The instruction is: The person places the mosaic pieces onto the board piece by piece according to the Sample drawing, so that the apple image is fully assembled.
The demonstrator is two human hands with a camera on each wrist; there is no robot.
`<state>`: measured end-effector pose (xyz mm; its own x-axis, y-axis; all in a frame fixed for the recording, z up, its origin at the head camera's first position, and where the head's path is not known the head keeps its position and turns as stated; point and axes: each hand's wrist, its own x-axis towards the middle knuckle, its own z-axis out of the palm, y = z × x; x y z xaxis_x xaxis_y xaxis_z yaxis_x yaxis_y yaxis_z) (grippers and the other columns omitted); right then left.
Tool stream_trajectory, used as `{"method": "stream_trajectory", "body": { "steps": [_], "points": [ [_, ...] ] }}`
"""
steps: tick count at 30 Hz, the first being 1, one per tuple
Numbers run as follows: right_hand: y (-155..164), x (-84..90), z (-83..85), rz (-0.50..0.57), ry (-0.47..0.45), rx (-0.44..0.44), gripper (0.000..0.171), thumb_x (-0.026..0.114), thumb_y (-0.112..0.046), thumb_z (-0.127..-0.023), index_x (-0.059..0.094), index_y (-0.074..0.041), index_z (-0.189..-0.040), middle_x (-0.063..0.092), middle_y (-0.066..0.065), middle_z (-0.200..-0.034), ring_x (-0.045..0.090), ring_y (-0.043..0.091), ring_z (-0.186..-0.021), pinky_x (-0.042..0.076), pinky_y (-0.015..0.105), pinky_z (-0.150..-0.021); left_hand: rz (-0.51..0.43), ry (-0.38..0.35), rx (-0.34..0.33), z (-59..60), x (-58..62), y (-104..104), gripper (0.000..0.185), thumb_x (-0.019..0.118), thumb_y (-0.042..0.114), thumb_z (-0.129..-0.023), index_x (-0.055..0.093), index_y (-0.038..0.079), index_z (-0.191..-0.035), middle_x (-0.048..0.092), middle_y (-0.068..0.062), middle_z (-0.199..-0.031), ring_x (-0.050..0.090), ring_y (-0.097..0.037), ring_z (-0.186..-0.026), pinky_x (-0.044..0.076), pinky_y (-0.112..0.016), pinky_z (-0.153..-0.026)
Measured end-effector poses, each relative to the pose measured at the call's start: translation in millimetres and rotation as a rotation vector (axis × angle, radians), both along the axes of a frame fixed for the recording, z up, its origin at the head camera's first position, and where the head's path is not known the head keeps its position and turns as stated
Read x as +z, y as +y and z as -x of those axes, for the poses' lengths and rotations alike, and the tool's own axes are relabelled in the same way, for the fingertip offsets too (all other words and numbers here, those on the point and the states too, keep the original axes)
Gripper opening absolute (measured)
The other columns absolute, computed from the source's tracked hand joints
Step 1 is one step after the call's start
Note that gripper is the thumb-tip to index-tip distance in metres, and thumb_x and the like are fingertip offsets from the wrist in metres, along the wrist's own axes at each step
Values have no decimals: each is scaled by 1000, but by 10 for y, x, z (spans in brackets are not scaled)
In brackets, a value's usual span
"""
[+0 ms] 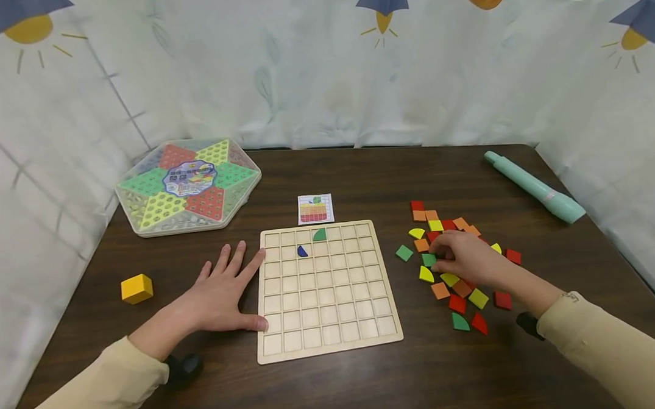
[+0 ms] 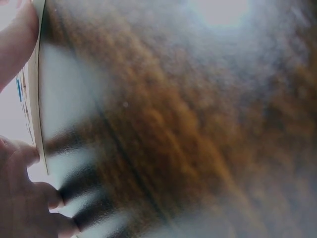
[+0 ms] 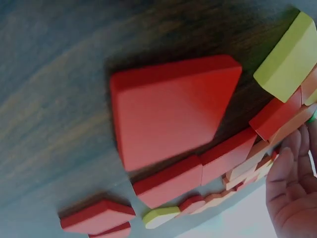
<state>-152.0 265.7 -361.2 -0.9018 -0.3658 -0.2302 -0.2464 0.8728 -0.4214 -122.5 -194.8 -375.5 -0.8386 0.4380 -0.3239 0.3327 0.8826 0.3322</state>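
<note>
Green tile in the right-hand pile lies under the right hand's curled fingertips; grip unclear. Left hand, fingers spread, rests flat against the wooden board's left edge.

Pale wooden grid board carries one green and one blue piece. Red, orange, yellow and green tiles lie under the right fingers. Beyond the left fingers sits a yellow cube.
</note>
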Motion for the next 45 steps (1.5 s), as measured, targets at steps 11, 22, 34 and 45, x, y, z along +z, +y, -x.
{"method": "stream_trajectory", "body": {
  "steps": [11, 22, 34, 45],
  "points": [
    [15, 42, 4, 117, -29, -39, 15, 77, -10, -91, 64, -12, -97, 67, 0, -92, 60, 15, -83, 53, 27, -73, -5, -6, -3, 2, -6, -6, 130, 77, 75, -72, 13, 11, -166, 2, -33, -168, 1, -60, -152, 12, -82, -112],
    [-393, 107, 297, 380, -110, -43, 15, 75, -13, -94, 67, -5, -104, 67, 8, -97, 65, 20, -87, 55, 28, -73, -9, -9, -5, -9, 1, -24, 128, 76, 74, -73, 14, 11, -165, 2, -33, -168, 2, -60, -152, 13, -82, -112],
    [-1096, 56, 658, 478, -291, -112, 21, 72, -12, -96, 71, 1, -112, 75, 7, -93, 69, 19, -84, 57, 31, -76, -4, -19, 15, -9, 46, 10, 129, 77, 74, -72, 14, 12, -166, 3, -31, -169, 2, -58, -154, 12, -81, -113],
    [-1473, 66, 783, 384, -331, -211, 18, 74, -13, -94, 76, 2, -106, 79, 12, -92, 76, 16, -80, 57, 31, -79, 3, -35, 27, -14, 43, 10, 128, 77, 74, -72, 14, 13, -166, 3, -30, -169, 1, -57, -154, 11, -80, -114]
  ]
}}
